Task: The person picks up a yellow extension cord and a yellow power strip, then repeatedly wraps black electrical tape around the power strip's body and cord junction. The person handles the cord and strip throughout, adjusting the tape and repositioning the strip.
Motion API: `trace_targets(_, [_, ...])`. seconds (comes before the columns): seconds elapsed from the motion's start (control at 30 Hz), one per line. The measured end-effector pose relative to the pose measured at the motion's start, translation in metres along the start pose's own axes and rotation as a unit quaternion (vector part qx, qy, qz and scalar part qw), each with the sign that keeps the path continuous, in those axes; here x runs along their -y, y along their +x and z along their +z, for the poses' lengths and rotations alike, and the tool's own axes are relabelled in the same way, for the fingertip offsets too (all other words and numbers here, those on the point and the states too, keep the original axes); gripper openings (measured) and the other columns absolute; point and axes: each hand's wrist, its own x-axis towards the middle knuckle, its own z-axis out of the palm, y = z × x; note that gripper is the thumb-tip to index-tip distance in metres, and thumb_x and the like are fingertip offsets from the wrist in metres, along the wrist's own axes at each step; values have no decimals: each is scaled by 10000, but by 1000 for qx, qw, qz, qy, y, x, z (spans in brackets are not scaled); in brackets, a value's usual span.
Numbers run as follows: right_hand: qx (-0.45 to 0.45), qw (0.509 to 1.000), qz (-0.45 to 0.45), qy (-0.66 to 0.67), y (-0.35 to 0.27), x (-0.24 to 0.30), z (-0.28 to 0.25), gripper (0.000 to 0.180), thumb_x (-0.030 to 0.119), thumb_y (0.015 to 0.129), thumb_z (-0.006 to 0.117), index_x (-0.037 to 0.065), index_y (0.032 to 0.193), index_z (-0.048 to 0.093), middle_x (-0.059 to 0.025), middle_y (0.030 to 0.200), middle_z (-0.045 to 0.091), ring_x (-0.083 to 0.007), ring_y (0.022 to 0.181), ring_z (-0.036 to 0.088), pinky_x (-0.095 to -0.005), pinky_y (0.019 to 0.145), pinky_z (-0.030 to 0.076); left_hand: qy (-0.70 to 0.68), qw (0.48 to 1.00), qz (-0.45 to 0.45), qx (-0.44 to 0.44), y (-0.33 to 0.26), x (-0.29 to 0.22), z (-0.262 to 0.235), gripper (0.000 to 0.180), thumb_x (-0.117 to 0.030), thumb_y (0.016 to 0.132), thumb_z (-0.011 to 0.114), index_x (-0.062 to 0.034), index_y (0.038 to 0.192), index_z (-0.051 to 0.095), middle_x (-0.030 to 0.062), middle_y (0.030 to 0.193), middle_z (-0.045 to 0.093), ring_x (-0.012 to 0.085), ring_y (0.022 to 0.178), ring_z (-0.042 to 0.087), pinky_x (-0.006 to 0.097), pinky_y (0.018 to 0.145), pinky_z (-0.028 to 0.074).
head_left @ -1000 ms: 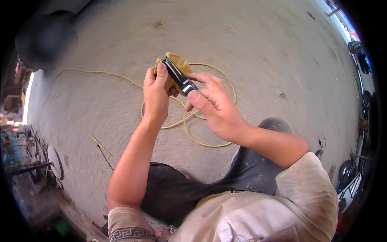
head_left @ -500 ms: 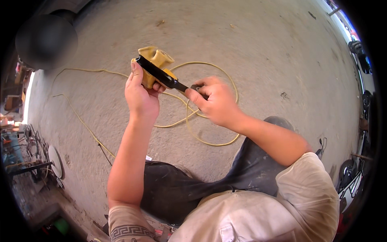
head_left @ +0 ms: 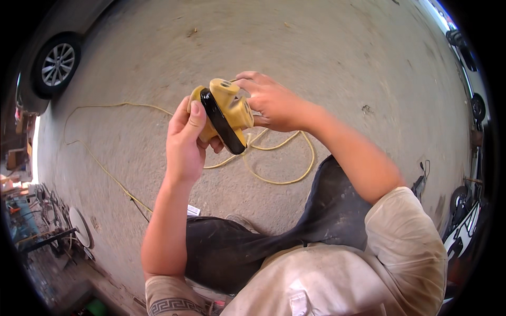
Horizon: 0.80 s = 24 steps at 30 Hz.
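Observation:
My left hand point(head_left: 186, 134) grips a yellow multi-socket outlet block point(head_left: 227, 96), thumb on its near-left edge and fingers curled beneath. A glossy black tape band point(head_left: 221, 121) runs along the block's side, from its upper end to its lower right corner. At the far right of the block, my right hand point(head_left: 269, 100) has its fingers bent behind it. A dark edge shows by those fingers, seemingly the tape, though the block hides most of what they hold. Below both hands, a yellow cord point(head_left: 282, 183) lies in loops on the floor.
I sit low over a dusty concrete floor point(head_left: 337, 63), knees apart. A car wheel point(head_left: 57, 64) stands at the upper left. A pale disc point(head_left: 80, 227) and cluttered metal parts lie at the left. Motorbikes point(head_left: 464, 226) line the right side. A small white label point(head_left: 193, 210) lies by my left knee.
The black strip that stretched from the block to my right hand now lies along the block. My right hand has moved up behind the block, which has turned and shifted right and down.

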Motion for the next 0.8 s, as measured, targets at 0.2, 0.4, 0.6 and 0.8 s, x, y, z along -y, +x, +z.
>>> trace_targets(0.2, [34, 958, 101, 267, -3, -30, -28, 590, -25, 747, 650, 113, 1319, 704, -34, 1578, 469, -260, 1476, 385, -428, 1171, 402, 139, 983, 122, 10, -16, 24, 26, 447, -321, 986, 730, 0, 1232, 538, 50, 947, 627, 108, 744, 586, 261, 634, 489])
trace_targets(0.4, [-29, 789, 109, 604, -4, -20, -55, 577, 97, 717, 560, 7, 1261, 730, -164, 1458, 584, -274, 1356, 501, -358, 1114, 382, 452, 862, 220, 63, -17, 40, 51, 474, -317, 956, 740, -1, 1242, 532, 194, 1041, 616, 386, 895, 644, 426, 779, 520])
trace_targets(0.6, [-154, 648, 117, 737, -2, 20, -77, 544, 371, 964, 586, -45, 1312, 633, -182, 1215, 728, -216, 1063, 624, -357, 1037, 424, 396, 893, 212, -7, -1, 54, 39, 483, -379, 995, 705, 14, 1238, 564, 96, 926, 619, 144, 710, 603, 291, 646, 495])
trace_targets(0.8, [-160, 648, 152, 729, -3, 55, -84, 557, 426, 1030, 565, -42, 1328, 609, -154, 1113, 742, -198, 1062, 623, -349, 967, 475, 395, 891, 223, -21, 9, 67, 34, 417, -317, 1003, 696, -9, 1254, 568, 70, 935, 631, 121, 727, 606, 279, 635, 495])
